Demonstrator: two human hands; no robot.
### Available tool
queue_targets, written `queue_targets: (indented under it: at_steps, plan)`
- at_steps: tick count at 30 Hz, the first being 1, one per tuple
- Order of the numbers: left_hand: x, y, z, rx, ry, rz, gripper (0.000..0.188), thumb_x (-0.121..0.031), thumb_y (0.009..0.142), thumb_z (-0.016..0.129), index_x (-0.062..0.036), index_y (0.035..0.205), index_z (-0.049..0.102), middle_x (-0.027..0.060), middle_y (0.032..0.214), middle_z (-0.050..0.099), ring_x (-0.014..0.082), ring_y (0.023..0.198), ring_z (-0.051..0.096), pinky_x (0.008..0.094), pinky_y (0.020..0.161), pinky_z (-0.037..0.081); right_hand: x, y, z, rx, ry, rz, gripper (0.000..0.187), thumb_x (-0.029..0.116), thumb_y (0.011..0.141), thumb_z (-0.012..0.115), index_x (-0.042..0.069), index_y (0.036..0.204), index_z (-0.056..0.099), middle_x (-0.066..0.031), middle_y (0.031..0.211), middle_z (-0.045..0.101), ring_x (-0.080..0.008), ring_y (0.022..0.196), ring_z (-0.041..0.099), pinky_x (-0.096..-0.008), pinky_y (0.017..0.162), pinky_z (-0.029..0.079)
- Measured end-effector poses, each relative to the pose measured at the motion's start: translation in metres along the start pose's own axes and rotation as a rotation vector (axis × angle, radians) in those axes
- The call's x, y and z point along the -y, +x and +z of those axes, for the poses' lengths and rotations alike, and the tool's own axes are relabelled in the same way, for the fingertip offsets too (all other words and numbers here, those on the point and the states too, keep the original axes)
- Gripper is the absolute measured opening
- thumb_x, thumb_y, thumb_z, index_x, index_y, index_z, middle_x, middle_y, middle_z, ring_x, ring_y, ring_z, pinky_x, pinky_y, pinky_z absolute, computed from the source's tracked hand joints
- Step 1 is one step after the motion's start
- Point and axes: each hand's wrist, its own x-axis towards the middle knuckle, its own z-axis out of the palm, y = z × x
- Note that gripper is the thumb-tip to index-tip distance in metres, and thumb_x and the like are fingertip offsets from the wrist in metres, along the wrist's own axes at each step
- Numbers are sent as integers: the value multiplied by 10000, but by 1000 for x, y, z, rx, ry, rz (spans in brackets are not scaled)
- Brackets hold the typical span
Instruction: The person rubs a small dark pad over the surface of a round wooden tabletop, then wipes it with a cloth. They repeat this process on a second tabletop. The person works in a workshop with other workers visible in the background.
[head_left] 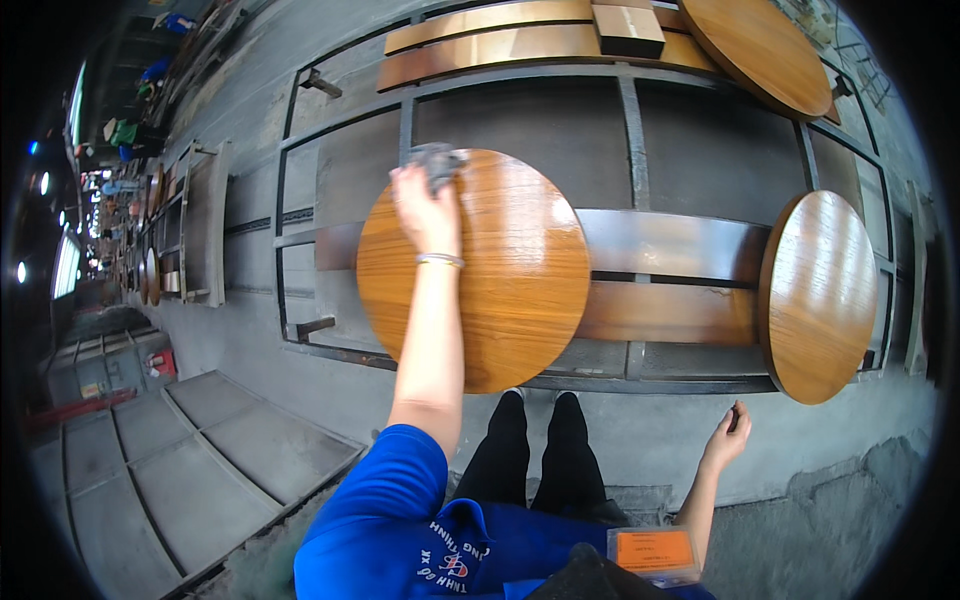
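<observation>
A round wooden tabletop [520, 290] with a glossy brown grain lies in front of me on boards across a dark metal frame. My left hand [425, 205] reaches over its far left part, fingers closed on a crumpled grey cloth [437, 165] at the far rim. A thin band circles the left wrist. Low at my right side, apart from the tabletop, hangs my right hand [732, 438]. Its fingers are curled round a small dark thing [735, 418] that I cannot make out. A second round top [818, 295] stands near that hand, at the frame's right end.
The metal frame [630, 140] carries brown boards [675, 312], with another round top [765, 55] and a small block [628, 30] at the back. Grey panels [200, 450] lie at the lower left. Other people [125, 135] are far off at the upper left.
</observation>
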Motion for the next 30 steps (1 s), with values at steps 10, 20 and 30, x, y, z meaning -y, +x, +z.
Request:
queue_targets:
  at_steps: [10, 20, 30]
  plan:
    - [-111, -130, 4, 360, -264, 337, 539, -2, 823, 790, -33, 1354, 699, 162, 1495, 647, 354, 1536, 484, 487, 1304, 357, -36, -5, -6, 36, 1, 125, 257, 70, 1052, 664, 30, 1295, 738, -125, 1252, 731, -266, 1121, 723, -380, 978, 575]
    - [-13, -109, -40, 23, -59, -87, 411, -35, 888, 775, 41, 1287, 710, 232, 1395, 681, 444, 1473, 526, 537, 1252, 408, -50, -1, -23, -1, 17, 241, 235, 48, 1039, 665, 19, 1262, 732, -144, 1234, 726, -318, 1135, 717, -419, 982, 574]
    - [-10, -152, -60, 176, -113, 81, 533, -81, 832, 830, -61, 1345, 691, 153, 1500, 633, 388, 1551, 455, 616, 1306, 284, -43, 10, -7, 29, 51, 101, 235, 45, 1042, 658, 22, 1264, 733, -138, 1244, 724, -301, 1145, 713, -407, 994, 571]
